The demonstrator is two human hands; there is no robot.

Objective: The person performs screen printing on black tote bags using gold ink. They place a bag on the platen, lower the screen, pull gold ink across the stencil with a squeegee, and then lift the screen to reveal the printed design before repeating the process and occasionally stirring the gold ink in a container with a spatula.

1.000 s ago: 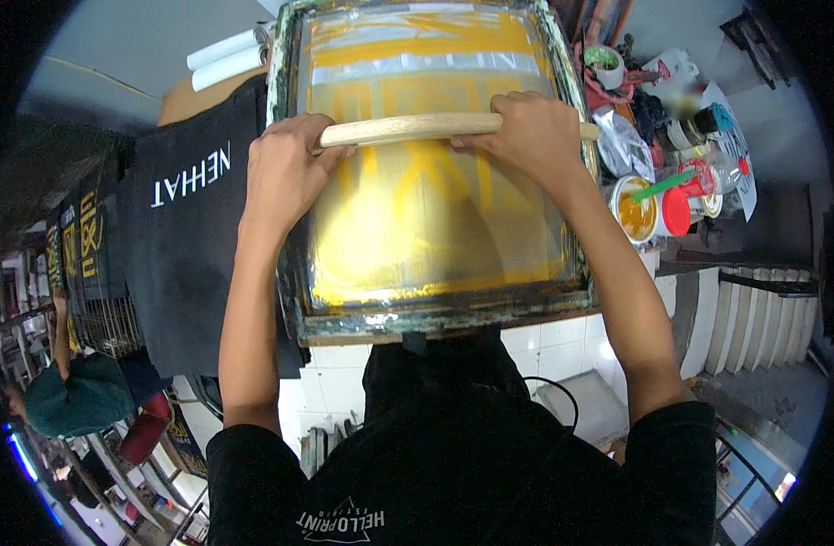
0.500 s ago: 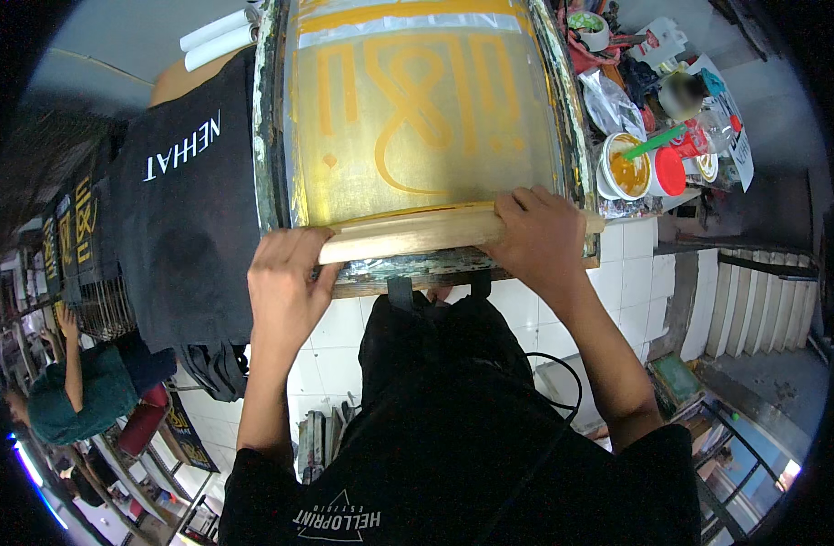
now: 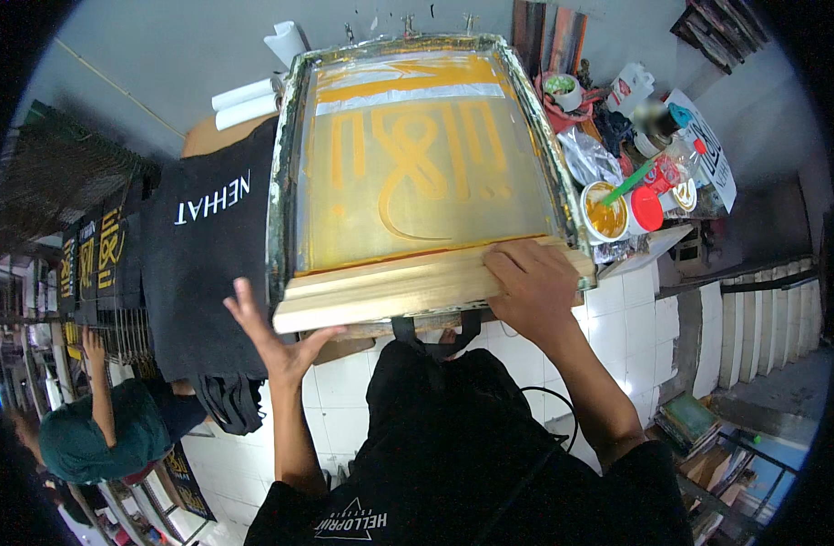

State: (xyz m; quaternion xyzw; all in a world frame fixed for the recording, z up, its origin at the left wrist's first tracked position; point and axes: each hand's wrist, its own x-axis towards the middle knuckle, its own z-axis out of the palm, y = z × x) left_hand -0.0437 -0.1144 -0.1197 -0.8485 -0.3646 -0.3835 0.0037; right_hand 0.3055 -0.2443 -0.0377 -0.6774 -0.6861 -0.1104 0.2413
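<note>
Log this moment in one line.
left hand: spread open | right hand: gripping wooden squeegee | wooden squeegee: at near end of printing screen

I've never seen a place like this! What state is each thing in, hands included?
Printing screen: streaked with yellow ink
Wooden squeegee: held across the screen's near end
Right hand: gripping the squeegee
Left hand: open, spread wide
Ink tub: uncovered
Green stick: leaning in the tub
Black fabric: laid out, lettering showing
</note>
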